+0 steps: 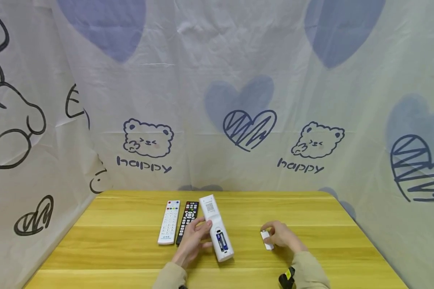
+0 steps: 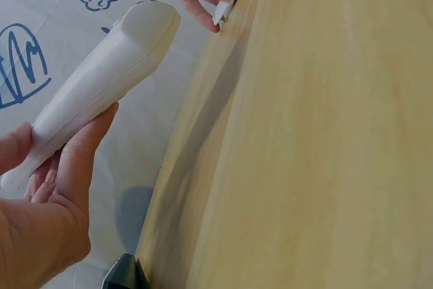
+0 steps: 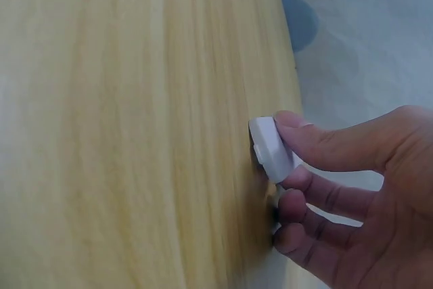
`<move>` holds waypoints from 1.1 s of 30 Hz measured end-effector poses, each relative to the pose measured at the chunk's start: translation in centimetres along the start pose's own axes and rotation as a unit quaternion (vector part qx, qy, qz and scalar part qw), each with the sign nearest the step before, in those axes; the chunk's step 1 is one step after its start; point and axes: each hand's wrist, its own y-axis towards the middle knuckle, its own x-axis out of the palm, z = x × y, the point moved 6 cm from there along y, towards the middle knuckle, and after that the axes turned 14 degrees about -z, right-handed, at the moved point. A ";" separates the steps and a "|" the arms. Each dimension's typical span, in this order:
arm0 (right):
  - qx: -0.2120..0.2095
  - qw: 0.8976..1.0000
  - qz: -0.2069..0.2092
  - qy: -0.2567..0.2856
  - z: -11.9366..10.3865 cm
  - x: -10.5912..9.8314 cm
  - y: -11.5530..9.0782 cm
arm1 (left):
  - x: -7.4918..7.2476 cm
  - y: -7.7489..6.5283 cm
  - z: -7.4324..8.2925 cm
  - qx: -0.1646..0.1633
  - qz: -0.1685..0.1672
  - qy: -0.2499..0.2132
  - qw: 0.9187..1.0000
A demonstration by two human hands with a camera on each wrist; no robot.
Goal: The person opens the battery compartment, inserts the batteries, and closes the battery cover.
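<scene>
My left hand (image 1: pixel 191 241) grips a white remote control (image 1: pixel 213 222) by its side, back turned up. Its battery compartment lies uncovered, with two blue batteries (image 1: pixel 222 241) side by side inside. In the left wrist view the same remote is seen from its side, raised above the table, thumb on one face and fingers on the other. To the right, my right hand (image 1: pixel 280 235) pinches a small white battery cover (image 3: pixel 270 148) between thumb and fingers, at the tabletop.
Left of the held remote, a white remote (image 1: pixel 169 222) and a black remote (image 1: pixel 187 220) lie face up on the wooden table (image 1: pixel 130 265). A printed cloth (image 1: pixel 202 172) hangs behind the table's far edge. A black and yellow object (image 1: pixel 287 277) is by the right sleeve.
</scene>
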 end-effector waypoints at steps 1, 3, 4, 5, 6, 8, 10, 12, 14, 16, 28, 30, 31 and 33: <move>-0.003 1.000 0.001 0.003 0.1 0.0 0.0 | 0.0 0.0 0.0 0.000 0.000 0.000 1.000; -0.023 1.000 0.006 0.007 0.1 0.0 0.0 | 0.0 -0.1 0.0 0.000 0.000 0.000 1.000; -0.037 0.999 0.007 0.012 0.1 0.0 0.0 | 0.0 -0.1 0.0 0.000 -0.001 -0.001 1.000; -0.049 0.999 0.005 0.022 0.1 0.0 -0.1 | 0.0 -0.1 0.0 0.000 -0.002 0.000 1.000; -0.062 0.998 0.005 0.030 0.1 0.0 -0.2 | 0.0 0.0 0.0 0.000 -0.002 0.000 1.000; -0.088 0.995 0.002 0.052 -0.1 0.1 -0.4 | 0.0 0.0 -0.1 0.000 -0.003 0.002 1.000; -0.105 0.991 -0.004 0.085 -0.3 0.3 -0.5 | 0.0 0.0 -0.1 0.000 -0.003 0.004 1.000; -0.122 0.985 -0.005 0.118 -0.7 0.5 -0.5 | 0.0 0.0 -0.1 0.000 -0.003 0.004 1.000; -0.143 0.978 -0.002 0.154 -1.3 0.6 -0.4 | 0.0 0.1 -0.1 0.001 -0.003 0.004 1.000; -0.165 0.969 0.001 0.184 -1.9 0.9 -0.3 | 0.1 0.1 -0.2 0.001 -0.001 0.003 1.000; -0.255 0.942 0.013 0.217 -5.1 2.9 0.2 | 0.5 0.1 -0.5 0.002 -0.009 -0.003 1.000; -0.264 0.939 0.012 0.218 -5.4 3.2 0.2 | 0.5 0.1 -0.5 0.000 -0.011 -0.002 1.000; -0.269 0.938 0.012 0.219 -5.6 3.4 0.2 | 0.5 0.1 -0.6 0.000 -0.012 -0.001 1.000; -0.277 0.935 0.011 0.223 -5.8 3.6 0.2 | 0.5 0.1 -0.6 0.000 -0.013 0.001 1.000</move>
